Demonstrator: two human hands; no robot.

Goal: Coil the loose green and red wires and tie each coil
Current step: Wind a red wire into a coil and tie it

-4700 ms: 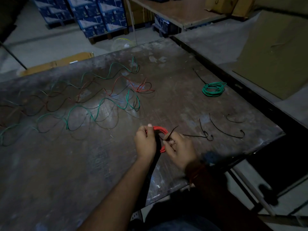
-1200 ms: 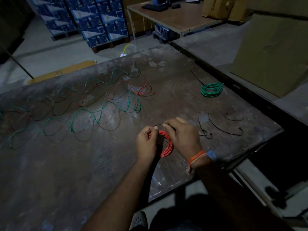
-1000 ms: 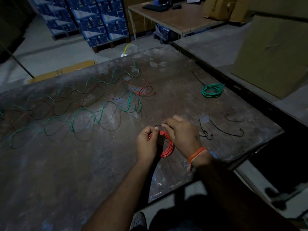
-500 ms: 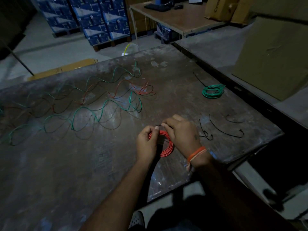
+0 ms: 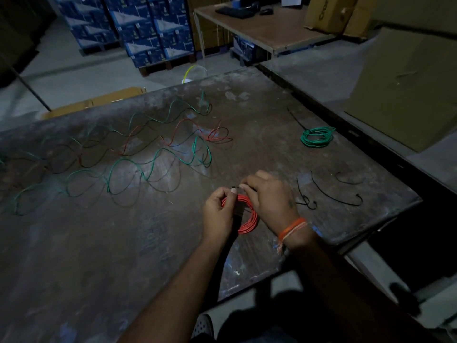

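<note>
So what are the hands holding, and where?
Both hold the red wire coil at its top: the left hand grips the top-left side, and the right hand pinches a thin black tie there.

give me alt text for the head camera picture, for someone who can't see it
Two hands hold a red wire coil above a dark worn table: the left hand holds its rim, the right hand pinches a black tie at its top. Loose green and red wires sprawl beyond; a green coil lies far right.
</note>
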